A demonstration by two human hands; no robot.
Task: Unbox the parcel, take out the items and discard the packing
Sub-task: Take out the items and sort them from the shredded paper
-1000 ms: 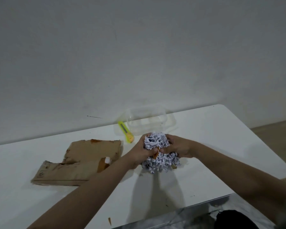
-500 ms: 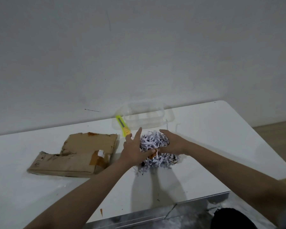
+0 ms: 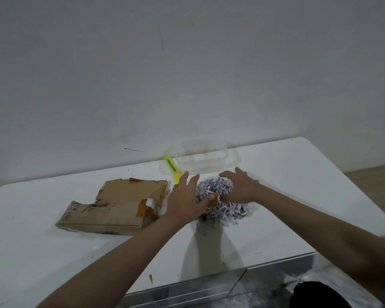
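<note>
Packing step: shredded paper (image 3: 218,200) sits mid-table (image 3: 298,192), beside flattened box (image 3: 118,203); left hand (image 3: 185,201) & right hand (image 3: 239,187) flank it, fingers straight, pressing; next, prob. scoop & bin it.

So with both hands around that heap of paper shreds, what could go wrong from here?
Three things, I'd guess. The shredded paper is loose, so when the left hand and right hand gather it, strands could scatter over the table. The yellow utility knife lies just beyond the left fingertips; I can't tell whether its blade is out. The clear plastic container sits right behind the pile and could get nudged.
</note>
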